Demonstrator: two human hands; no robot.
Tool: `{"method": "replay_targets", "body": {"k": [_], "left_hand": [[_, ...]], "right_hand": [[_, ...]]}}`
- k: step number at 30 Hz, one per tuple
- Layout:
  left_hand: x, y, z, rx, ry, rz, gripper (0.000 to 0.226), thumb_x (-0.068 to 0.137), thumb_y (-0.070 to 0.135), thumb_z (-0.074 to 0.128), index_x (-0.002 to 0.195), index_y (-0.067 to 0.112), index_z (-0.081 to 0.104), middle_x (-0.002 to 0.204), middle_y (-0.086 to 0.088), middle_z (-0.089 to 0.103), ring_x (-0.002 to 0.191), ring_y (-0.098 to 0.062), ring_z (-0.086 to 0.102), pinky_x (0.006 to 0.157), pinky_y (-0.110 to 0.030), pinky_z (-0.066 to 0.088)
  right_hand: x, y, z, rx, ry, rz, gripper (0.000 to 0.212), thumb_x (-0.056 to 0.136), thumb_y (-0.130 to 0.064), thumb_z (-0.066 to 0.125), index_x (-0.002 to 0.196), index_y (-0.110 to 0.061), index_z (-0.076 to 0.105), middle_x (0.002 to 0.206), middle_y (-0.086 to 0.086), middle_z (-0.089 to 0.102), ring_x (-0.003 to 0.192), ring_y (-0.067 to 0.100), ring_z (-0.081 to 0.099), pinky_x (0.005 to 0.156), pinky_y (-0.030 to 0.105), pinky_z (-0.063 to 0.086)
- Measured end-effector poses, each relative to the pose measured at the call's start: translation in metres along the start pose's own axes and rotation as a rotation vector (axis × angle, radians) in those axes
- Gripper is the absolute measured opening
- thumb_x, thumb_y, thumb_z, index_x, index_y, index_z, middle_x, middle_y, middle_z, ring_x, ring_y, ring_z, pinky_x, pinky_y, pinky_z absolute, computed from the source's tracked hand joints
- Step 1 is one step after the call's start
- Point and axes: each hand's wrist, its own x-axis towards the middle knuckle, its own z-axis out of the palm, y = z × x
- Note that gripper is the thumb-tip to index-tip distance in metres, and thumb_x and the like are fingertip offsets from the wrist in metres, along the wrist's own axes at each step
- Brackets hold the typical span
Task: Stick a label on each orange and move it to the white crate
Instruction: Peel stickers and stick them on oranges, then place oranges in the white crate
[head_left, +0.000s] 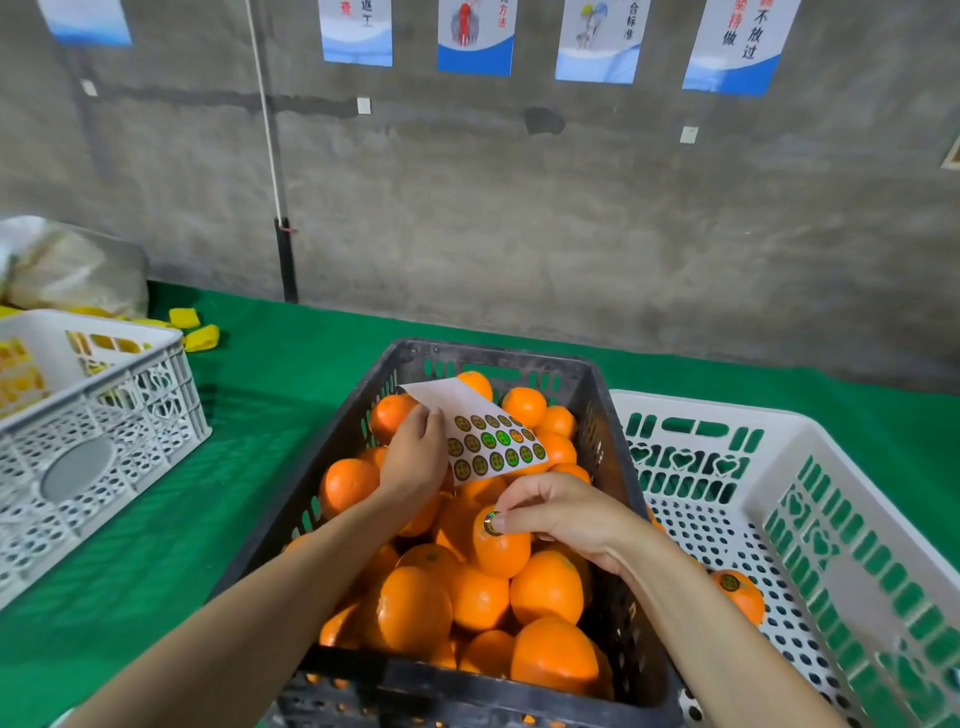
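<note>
Orange-skinned orange (501, 545) upright, label (491, 522) uppermost

Even, bright light; soft shadows, edges bowed by wide-angle lens.

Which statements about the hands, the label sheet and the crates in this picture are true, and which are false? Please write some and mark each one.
1. The left hand holds the label sheet. True.
2. The right hand holds a label onto an orange inside the white crate. False: that orange lies in the black crate.
3. The white crate is full of oranges. False: much of its floor is bare, and one labelled orange shows in it.
4. The black crate stands on a green cover. True.
</note>
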Motion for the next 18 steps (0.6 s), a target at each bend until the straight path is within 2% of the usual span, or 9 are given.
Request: {"method": "replay_targets", "body": {"k": [3, 8, 10, 13, 14, 18], "left_hand": [[-0.0003, 0.0003, 0.0004, 0.022, -0.001, 0.006, 0.022, 0.106, 0.039, 0.035, 0.098, 0.033, 0.055, 0.101, 0.003, 0.069, 0.089, -0.013, 0.069, 0.076, -0.037, 0.062], [0.0000, 0.0002, 0.0008, 0.013, -0.005, -0.019, 0.024, 0.106, 0.038, 0.035, 0.095, 0.031, 0.055, 0.101, -0.001, 0.070, 0.091, -0.018, 0.070, 0.078, -0.043, 0.062], [0.0004, 0.0006, 0.0006, 0.027, -0.005, -0.007, 0.026, 0.106, 0.038, 0.035, 0.093, 0.028, 0.056, 0.098, -0.003, 0.070, 0.090, -0.019, 0.070, 0.080, -0.045, 0.061], [0.0007, 0.0012, 0.0011, 0.025, -0.008, 0.001, 0.026, 0.106, 0.036, 0.036, 0.093, 0.027, 0.056, 0.096, -0.003, 0.070, 0.090, -0.019, 0.070, 0.081, -0.045, 0.061], [0.0006, 0.0010, 0.0012, 0.026, -0.008, -0.001, 0.026, 0.106, 0.036, 0.036, 0.092, 0.028, 0.055, 0.096, -0.002, 0.069, 0.090, -0.019, 0.070, 0.080, -0.044, 0.061], [0.0013, -0.0001, 0.0019, 0.035, -0.011, 0.002, 0.027, 0.106, 0.038, 0.036, 0.090, 0.029, 0.056, 0.095, -0.001, 0.069, 0.091, -0.018, 0.069, 0.081, -0.043, 0.060]], "right_hand": [[0.0008, -0.0002, 0.0000, 0.000, 0.009, 0.014, 0.008, 0.078, -0.017, 0.081, 0.084, -0.022, 0.077, 0.099, -0.004, 0.073, 0.101, 0.008, 0.063, 0.078, 0.018, 0.048], [0.0025, 0.0000, -0.0009, -0.017, 0.004, 0.014, 0.009, 0.076, -0.018, 0.083, 0.080, -0.024, 0.077, 0.096, -0.007, 0.074, 0.101, 0.007, 0.063, 0.074, 0.016, 0.048], [0.0032, 0.0009, -0.0027, -0.024, -0.008, 0.010, 0.015, 0.073, -0.017, 0.085, 0.084, -0.022, 0.075, 0.098, -0.007, 0.074, 0.102, 0.008, 0.064, 0.077, 0.018, 0.051], [0.0044, 0.0026, -0.0051, 0.006, -0.034, 0.024, 0.044, 0.068, -0.014, 0.089, 0.096, -0.019, 0.055, 0.112, 0.001, 0.072, 0.112, 0.016, 0.063, 0.098, 0.037, 0.051], [0.0044, 0.0026, -0.0048, -0.011, -0.042, 0.026, 0.047, 0.067, -0.015, 0.089, 0.097, -0.020, 0.053, 0.115, 0.001, 0.070, 0.112, 0.016, 0.063, 0.100, 0.039, 0.050], [0.0038, -0.0003, 0.0027, -0.098, -0.083, 0.032, 0.039, 0.075, -0.023, 0.078, 0.111, -0.031, 0.066, 0.118, -0.008, 0.063, 0.110, 0.009, 0.059, 0.089, 0.024, 0.049]]}}
